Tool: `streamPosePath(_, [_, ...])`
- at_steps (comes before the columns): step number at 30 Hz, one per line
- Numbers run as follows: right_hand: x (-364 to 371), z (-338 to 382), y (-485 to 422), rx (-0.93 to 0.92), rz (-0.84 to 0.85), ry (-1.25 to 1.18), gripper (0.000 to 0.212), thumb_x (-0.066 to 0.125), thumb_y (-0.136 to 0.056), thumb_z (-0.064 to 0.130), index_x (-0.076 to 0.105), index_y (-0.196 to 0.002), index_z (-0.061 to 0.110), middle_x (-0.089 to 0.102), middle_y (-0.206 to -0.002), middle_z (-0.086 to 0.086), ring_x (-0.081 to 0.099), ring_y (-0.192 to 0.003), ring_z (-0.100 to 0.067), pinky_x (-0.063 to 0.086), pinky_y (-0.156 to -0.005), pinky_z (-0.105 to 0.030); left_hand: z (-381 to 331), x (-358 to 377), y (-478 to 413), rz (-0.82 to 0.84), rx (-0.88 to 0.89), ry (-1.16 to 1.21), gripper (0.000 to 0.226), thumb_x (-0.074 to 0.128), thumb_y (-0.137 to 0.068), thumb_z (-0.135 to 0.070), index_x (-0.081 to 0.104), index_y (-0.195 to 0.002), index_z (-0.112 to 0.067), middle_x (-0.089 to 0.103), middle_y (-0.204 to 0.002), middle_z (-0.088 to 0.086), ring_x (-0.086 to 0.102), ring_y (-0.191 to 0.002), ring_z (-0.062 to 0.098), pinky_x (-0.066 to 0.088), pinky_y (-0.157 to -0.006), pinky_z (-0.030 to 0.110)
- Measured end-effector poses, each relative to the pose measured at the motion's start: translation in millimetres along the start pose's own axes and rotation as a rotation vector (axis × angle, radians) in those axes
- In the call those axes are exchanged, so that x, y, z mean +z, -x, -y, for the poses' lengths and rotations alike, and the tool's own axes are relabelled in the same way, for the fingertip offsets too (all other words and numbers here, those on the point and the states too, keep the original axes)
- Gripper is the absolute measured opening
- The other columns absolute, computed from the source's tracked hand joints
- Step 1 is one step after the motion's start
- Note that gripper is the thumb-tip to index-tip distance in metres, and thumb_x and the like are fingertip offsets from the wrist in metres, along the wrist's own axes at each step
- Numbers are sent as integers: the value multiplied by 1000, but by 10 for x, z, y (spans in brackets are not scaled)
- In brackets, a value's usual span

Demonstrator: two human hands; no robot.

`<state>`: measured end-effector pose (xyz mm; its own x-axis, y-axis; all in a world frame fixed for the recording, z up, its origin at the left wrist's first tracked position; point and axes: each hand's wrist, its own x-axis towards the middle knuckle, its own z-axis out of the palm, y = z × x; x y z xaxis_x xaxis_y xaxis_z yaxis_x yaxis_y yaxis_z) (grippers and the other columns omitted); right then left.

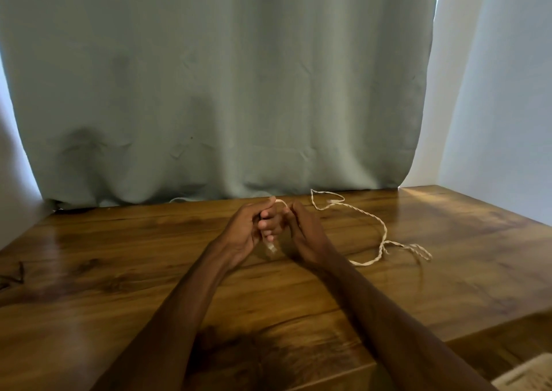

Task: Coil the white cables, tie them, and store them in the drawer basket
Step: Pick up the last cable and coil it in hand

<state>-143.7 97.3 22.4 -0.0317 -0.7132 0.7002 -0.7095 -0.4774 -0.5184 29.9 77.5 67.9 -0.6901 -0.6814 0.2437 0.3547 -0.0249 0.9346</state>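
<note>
Left hand (242, 233) and right hand (305, 236) close together, both pinching short white cable (279, 202) over wooden table (119, 271). Twisted cable (380, 226) sprawled right of hands. Curtain (209, 92) far. Woven basket (530, 374) corner near right.

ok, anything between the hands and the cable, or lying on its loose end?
Nothing visible does. The left hand and the right hand both grip the cable near one end. The rest trails off to the right across the table, with nothing lying on it or across it.
</note>
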Motion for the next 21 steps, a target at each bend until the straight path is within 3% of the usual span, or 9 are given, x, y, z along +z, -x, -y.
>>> streamPosePath(2, [-3, 5, 22, 23, 36, -29, 27, 39, -112, 33, 58, -95, 26, 64, -75, 8, 61, -69, -12, 51, -66, -41, -24, 36, -1, -10, 43, 100, 43, 44, -107, -29, 43, -65, -20, 33, -51, -6, 35, -52, 12, 40, -55, 26])
streamPosePath(4, [11, 42, 35, 12, 98, -1, 29, 40, -111, 33, 63, -97, 23, 62, -71, 10, 58, -63, -8, 46, -62, -32, -33, 12, -33, -1, 60, 193, 36, 44, -107, -26, 52, -73, -18, 33, -51, -9, 31, -47, 8, 29, -55, 23])
streamPosePath(6, [24, 64, 43, 2, 161, 63, 31, 40, -111, 32, 66, -100, 18, 62, -72, 12, 58, -63, -5, 45, -63, -27, -4, -47, -77, 25, 45, 258, 27, 46, -106, -25, 64, -89, -14, 36, -52, -12, 31, -43, 4, 17, -64, 29])
streamPosePath(9, [53, 29, 42, -11, 213, 153, 32, 41, -110, 36, 67, -101, 22, 64, -79, 13, 59, -69, 1, 45, -68, -29, 34, -156, -110, 16, 16, 266, 29, 45, -106, -20, 65, -122, -5, 54, -67, -7, 50, -53, 6, 34, -72, 29])
streamPosePath(12, [114, 0, 45, -56, 286, 231, 31, 40, -108, 40, 62, -92, 24, 68, -84, 6, 60, -73, -12, 48, -71, -38, -22, -205, -99, 23, 19, 270, 38, 40, -108, -8, 52, -140, 8, 74, -107, 8, 72, -83, 14, 58, -77, 29])
streamPosePath(14, [148, 20, 36, -105, 329, 273, 27, 44, -107, 34, 63, -92, 22, 69, -85, 4, 61, -74, -14, 48, -70, -40, -38, -274, -110, 36, 46, 266, 37, 40, -105, 0, 47, -139, 14, 69, -129, 18, 72, -107, 23, 58, -94, 29])
streamPosePath(16, [156, 85, 30, -120, 353, 278, 24, 48, -106, 29, 64, -89, 25, 68, -83, 7, 60, -72, -10, 48, -70, -38, -12, -370, -137, 28, 34, 230, 36, 39, -104, 5, 45, -137, 19, 64, -136, 24, 67, -120, 31, 52, -103, 31])
streamPosePath(19, [144, 162, 39, -120, 396, 264, 19, 48, -103, 32, 59, -87, 37, 66, -80, 10, 59, -70, -7, 47, -67, -37, 38, -447, -162, -15, 14, 185, 38, 34, -104, 12, 39, -140, 24, 59, -140, 30, 60, -129, 38, 55, -101, 30])
streamPosePath(21, [156, 215, 76, -115, 425, 273, 20, 47, -101, 39, 60, -88, 32, 67, -80, 9, 60, -69, -9, 49, -66, -39, 77, -444, -155, -58, -12, 176, 44, 31, -101, 18, 31, -145, 21, 56, -141, 32, 60, -129, 40, 57, -99, 31])
